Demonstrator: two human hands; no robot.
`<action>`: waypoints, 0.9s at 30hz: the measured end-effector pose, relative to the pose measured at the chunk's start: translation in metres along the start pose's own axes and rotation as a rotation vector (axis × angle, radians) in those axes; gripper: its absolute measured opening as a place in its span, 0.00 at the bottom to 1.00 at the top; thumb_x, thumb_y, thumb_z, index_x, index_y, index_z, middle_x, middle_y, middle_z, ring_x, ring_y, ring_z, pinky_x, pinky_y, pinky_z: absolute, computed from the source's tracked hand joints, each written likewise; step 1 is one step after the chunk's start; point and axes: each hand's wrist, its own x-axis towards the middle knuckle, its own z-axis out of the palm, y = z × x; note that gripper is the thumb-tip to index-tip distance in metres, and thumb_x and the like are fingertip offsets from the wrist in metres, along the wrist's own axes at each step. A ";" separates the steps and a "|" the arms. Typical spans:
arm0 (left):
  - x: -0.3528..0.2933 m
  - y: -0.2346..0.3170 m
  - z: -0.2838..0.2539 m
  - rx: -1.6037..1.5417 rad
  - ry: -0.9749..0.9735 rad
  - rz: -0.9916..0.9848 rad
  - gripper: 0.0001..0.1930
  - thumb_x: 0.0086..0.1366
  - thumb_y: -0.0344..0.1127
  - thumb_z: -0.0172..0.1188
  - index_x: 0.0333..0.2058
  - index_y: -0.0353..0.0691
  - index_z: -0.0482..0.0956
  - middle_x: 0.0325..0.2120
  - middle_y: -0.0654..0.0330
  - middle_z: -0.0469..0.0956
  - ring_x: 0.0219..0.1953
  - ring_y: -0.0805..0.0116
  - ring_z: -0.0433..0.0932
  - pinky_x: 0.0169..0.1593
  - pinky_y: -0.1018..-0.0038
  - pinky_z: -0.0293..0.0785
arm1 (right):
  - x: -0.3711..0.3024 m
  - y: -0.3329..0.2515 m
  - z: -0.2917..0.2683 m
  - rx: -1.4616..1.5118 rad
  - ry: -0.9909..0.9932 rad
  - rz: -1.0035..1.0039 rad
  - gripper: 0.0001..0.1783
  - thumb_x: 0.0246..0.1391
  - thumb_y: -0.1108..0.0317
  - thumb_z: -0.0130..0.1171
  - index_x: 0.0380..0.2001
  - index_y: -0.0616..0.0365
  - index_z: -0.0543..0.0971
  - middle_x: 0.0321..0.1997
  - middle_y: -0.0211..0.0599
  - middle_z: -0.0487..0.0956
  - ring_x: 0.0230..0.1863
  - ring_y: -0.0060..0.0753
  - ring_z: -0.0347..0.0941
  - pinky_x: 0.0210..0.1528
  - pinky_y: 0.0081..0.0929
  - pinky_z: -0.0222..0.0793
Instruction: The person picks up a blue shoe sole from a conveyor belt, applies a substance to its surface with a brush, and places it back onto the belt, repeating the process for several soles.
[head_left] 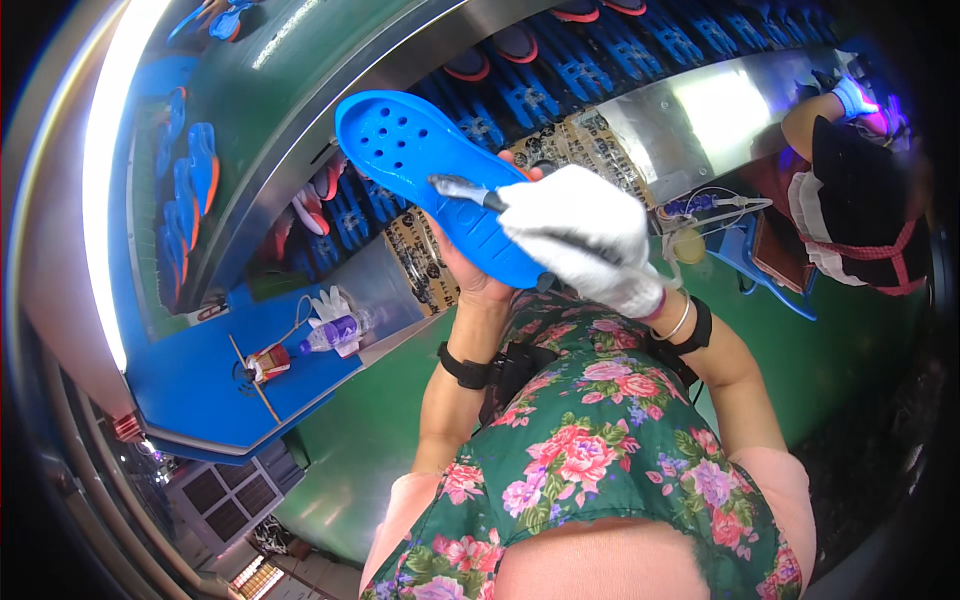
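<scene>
A bright blue shoe sole (440,165) is held up in front of me, with a cluster of round holes at its far end and ridges toward its near end. My left hand (463,265), bare, grips it from beneath, its fingers partly hidden behind the sole. In a white knitted glove, my right hand (585,235) is closed around a small brush (462,190). The brush's bristles touch the sole's upper surface near its middle. That surface looks shiny, as if wet, toward the holes.
On the blue side shelf (190,375) are a purple-labelled bottle (332,335), a loose white glove (330,304) and a small container (266,364) with a stick. Rows of blue shoe parts (585,78) fill the rack ahead. A co-worker (860,190) is at right.
</scene>
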 end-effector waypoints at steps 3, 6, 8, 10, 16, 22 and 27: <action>0.000 0.004 -0.006 0.127 0.004 -0.017 0.49 0.64 0.76 0.51 0.70 0.43 0.62 0.67 0.54 0.68 0.65 0.40 0.69 0.66 0.40 0.67 | -0.013 -0.003 0.005 -0.155 -0.143 -0.196 0.13 0.49 0.71 0.72 0.41 0.51 0.89 0.47 0.37 0.87 0.46 0.41 0.84 0.50 0.39 0.78; 0.002 0.008 -0.007 0.037 -0.109 -0.097 0.48 0.63 0.75 0.54 0.70 0.43 0.62 0.66 0.54 0.69 0.64 0.41 0.70 0.65 0.39 0.69 | -0.012 -0.005 -0.002 0.036 -0.208 -0.092 0.12 0.49 0.71 0.73 0.39 0.51 0.88 0.41 0.36 0.87 0.42 0.40 0.85 0.46 0.34 0.80; 0.000 0.004 0.003 -0.034 0.009 0.006 0.48 0.63 0.73 0.56 0.70 0.43 0.62 0.66 0.53 0.69 0.64 0.41 0.70 0.64 0.39 0.69 | -0.008 0.004 -0.004 0.137 -0.151 0.051 0.08 0.49 0.72 0.72 0.35 0.54 0.88 0.38 0.38 0.87 0.42 0.39 0.85 0.46 0.34 0.80; 0.000 0.006 0.005 -0.040 0.058 0.006 0.49 0.62 0.74 0.57 0.70 0.43 0.61 0.66 0.52 0.69 0.63 0.41 0.71 0.64 0.39 0.69 | -0.008 0.004 -0.007 0.032 -0.107 -0.020 0.11 0.50 0.73 0.71 0.39 0.53 0.88 0.40 0.38 0.87 0.43 0.41 0.84 0.46 0.34 0.80; 0.002 0.018 -0.009 -0.023 -0.170 -0.185 0.54 0.58 0.77 0.58 0.70 0.38 0.59 0.62 0.46 0.70 0.59 0.38 0.73 0.60 0.42 0.74 | -0.022 -0.009 -0.002 0.062 -0.254 -0.072 0.10 0.48 0.73 0.74 0.36 0.49 0.89 0.41 0.35 0.88 0.41 0.38 0.84 0.45 0.34 0.79; -0.002 0.027 -0.004 0.028 -0.032 -0.109 0.56 0.58 0.78 0.57 0.70 0.35 0.58 0.62 0.41 0.68 0.56 0.38 0.75 0.52 0.48 0.82 | -0.022 -0.006 -0.003 -0.057 -0.244 -0.129 0.11 0.49 0.72 0.74 0.37 0.51 0.88 0.42 0.35 0.87 0.40 0.38 0.84 0.42 0.34 0.79; -0.010 0.041 -0.010 0.128 -0.034 -0.217 0.58 0.59 0.80 0.52 0.71 0.33 0.56 0.64 0.42 0.66 0.56 0.40 0.76 0.51 0.48 0.84 | -0.032 -0.012 0.001 0.167 -0.298 0.078 0.09 0.48 0.72 0.75 0.35 0.51 0.89 0.38 0.36 0.88 0.40 0.37 0.84 0.43 0.33 0.80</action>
